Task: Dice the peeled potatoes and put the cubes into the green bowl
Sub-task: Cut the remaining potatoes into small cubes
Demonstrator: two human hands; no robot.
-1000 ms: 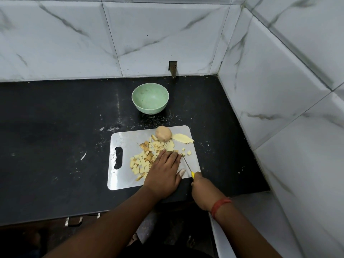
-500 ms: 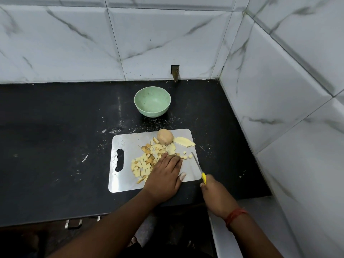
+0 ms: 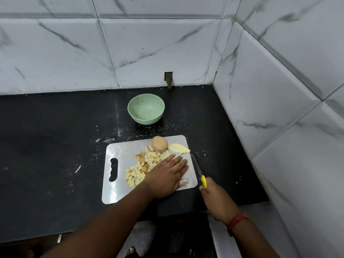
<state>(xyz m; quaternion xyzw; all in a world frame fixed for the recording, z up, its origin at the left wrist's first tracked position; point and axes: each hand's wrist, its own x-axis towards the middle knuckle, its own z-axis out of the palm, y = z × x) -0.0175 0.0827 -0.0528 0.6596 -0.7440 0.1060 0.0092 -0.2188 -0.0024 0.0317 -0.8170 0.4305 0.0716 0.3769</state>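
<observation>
A steel cutting board [image 3: 122, 153] lies on the black counter. On it sits a pile of potato cubes [image 3: 141, 169], a whole peeled potato [image 3: 159, 144] at the far edge, and a pale potato slice [image 3: 179, 148] to its right. My left hand [image 3: 167, 175] lies flat, fingers straight, on the right part of the cube pile. My right hand [image 3: 216, 194] grips a yellow-handled knife [image 3: 198, 169] off the board's right edge, blade pointing away. The green bowl [image 3: 146, 108] stands empty behind the board.
Marble-tiled walls close off the back and the right side. The counter's front edge runs just below the board. Small scraps and white specks lie on the black counter [image 3: 55, 146] around the board and bowl.
My right hand with the knife has moved right, off the board. My left hand has slid forward and flattened over the cubes. The camera has tilted up slightly.
</observation>
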